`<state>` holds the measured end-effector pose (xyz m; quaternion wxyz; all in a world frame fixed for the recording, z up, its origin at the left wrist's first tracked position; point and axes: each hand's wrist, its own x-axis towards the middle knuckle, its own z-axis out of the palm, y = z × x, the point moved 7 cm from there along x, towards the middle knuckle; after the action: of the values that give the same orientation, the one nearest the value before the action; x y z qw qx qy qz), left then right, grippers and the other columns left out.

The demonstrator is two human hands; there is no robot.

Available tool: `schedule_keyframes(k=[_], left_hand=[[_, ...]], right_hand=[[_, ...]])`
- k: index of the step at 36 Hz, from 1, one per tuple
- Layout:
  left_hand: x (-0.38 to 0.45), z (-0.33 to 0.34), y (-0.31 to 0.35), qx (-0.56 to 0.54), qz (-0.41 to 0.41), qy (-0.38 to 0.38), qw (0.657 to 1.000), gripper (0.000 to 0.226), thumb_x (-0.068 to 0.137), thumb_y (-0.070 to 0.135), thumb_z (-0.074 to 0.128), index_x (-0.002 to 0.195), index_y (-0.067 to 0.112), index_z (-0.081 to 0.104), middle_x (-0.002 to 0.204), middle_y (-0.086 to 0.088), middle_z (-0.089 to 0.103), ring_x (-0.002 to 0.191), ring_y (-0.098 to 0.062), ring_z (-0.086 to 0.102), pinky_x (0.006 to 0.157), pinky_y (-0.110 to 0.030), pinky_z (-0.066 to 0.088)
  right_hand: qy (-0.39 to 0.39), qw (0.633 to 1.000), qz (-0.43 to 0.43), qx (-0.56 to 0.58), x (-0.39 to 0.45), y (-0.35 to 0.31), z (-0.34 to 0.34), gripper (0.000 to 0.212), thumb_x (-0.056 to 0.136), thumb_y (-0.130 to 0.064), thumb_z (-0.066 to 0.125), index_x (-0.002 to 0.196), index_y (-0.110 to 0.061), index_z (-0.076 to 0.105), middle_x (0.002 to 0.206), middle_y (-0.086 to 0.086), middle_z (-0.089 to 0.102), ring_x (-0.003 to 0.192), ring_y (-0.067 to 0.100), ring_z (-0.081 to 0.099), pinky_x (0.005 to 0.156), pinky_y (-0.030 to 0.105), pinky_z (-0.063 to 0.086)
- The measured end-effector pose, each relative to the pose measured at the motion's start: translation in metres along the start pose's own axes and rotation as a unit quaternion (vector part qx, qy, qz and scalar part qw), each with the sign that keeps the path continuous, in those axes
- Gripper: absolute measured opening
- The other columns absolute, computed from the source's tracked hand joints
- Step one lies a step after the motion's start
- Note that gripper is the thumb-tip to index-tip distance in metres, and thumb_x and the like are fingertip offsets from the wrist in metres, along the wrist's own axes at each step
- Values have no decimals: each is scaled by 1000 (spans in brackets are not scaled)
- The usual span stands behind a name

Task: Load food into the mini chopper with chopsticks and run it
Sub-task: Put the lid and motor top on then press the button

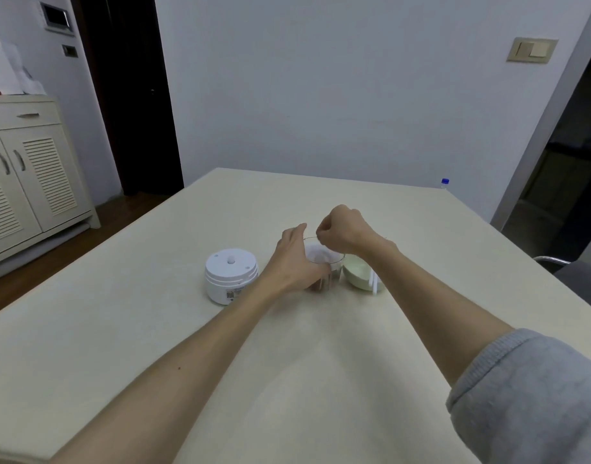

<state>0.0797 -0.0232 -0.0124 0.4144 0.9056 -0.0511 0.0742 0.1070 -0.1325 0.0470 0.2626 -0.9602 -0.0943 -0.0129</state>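
Observation:
The chopper's clear glass bowl [334,266] stands mid-table, with something brown low inside it. My left hand [292,259] wraps the bowl's left side. My right hand [342,231] hovers over the far rim, its fingers pinched together just above a white part [315,253] that stands inside the bowl. Whether they grip its tip is hidden. The white motor unit [231,275] sits to the left of the bowl, apart from it. A pale green bowl [357,274] touches the glass bowl's right side, and white chopsticks [374,283] lie across its rim.
The beige table [153,329] runs to edges at the left and far side. A blue-capped bottle [445,183] shows past the far right corner. A chair [565,266] stands at the right and a cream cabinet [29,175] at the left.

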Motion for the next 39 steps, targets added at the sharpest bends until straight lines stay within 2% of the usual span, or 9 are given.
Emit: schedule_keyframes(k=[2, 5, 13, 17, 20, 23, 28, 31, 39], left_hand=[[0, -11, 7, -9, 12, 20, 1000, 90, 84, 31, 67, 156, 16, 16, 160, -1, 18, 146, -18, 25, 104, -26, 29], [-1, -28, 12, -17, 18, 60, 998, 76, 90, 25, 63, 154, 15, 24, 157, -3, 27, 142, -19, 33, 106, -25, 30], [-16, -68, -1, 73, -25, 176, 981, 45, 95, 14, 51, 139, 9, 44, 140, -9, 50, 130, -26, 45, 107, -38, 35], [-24, -80, -19, 254, -81, 167, 949, 48, 94, 33, 54, 137, 12, 46, 139, -8, 50, 133, -30, 41, 109, -42, 25], [-28, -81, -35, 305, -123, 129, 936, 58, 93, 49, 54, 138, 13, 44, 140, -8, 47, 136, -30, 37, 111, -46, 23], [-31, -77, -50, 284, -171, 70, 941, 64, 90, 52, 57, 138, 12, 42, 141, -11, 42, 134, -33, 36, 103, -45, 31], [-37, -76, -56, 224, -183, 62, 955, 64, 86, 48, 65, 134, 12, 42, 136, -10, 41, 128, -32, 39, 90, -41, 37], [-40, -78, -52, 195, -172, 77, 963, 66, 87, 46, 66, 137, 11, 40, 137, -9, 42, 129, -33, 39, 93, -43, 39], [-40, -95, -43, 46, -149, 153, 976, 75, 84, 44, 68, 144, 11, 36, 141, -11, 45, 130, -33, 43, 98, -40, 42]], right_hand=[[19, 997, 6, 78, 2, -4, -4, 26, 88, -5, 48, 85, 8, 71, 94, 27, 71, 65, 27, 50, 57, 28, 42], [1, 984, 5, 180, 1, -14, -1, 28, 91, -6, 48, 99, 3, 73, 91, 14, 77, 53, 17, 57, 49, 24, 48], [-59, 938, 15, 342, -5, -39, 27, 33, 101, -11, 38, 120, 5, 60, 95, 14, 69, 66, 23, 71, 57, 25, 59], [-82, 932, 12, 352, -9, -51, 47, 37, 102, -16, 36, 125, 8, 51, 129, 29, 55, 81, 34, 75, 76, 31, 63], [-91, 934, 19, 344, -13, -58, 61, 45, 104, -27, 34, 127, 9, 48, 130, 30, 55, 93, 35, 72, 93, 42, 58], [-102, 931, 35, 350, -17, -61, 72, 48, 104, -35, 31, 121, 4, 53, 105, 13, 56, 94, 26, 61, 94, 40, 57], [-127, 923, 58, 360, -27, -62, 90, 46, 104, -41, 26, 127, -10, 50, 103, 2, 54, 107, 27, 62, 97, 40, 54], [-138, 917, 70, 367, -32, -59, 99, 51, 105, -44, 25, 138, -10, 45, 105, 1, 55, 100, 24, 61, 96, 42, 54], [-167, 894, 84, 407, -41, -55, 107, 58, 105, -48, 22, 116, -8, 62, 110, 15, 70, 102, 33, 68, 95, 46, 56]])
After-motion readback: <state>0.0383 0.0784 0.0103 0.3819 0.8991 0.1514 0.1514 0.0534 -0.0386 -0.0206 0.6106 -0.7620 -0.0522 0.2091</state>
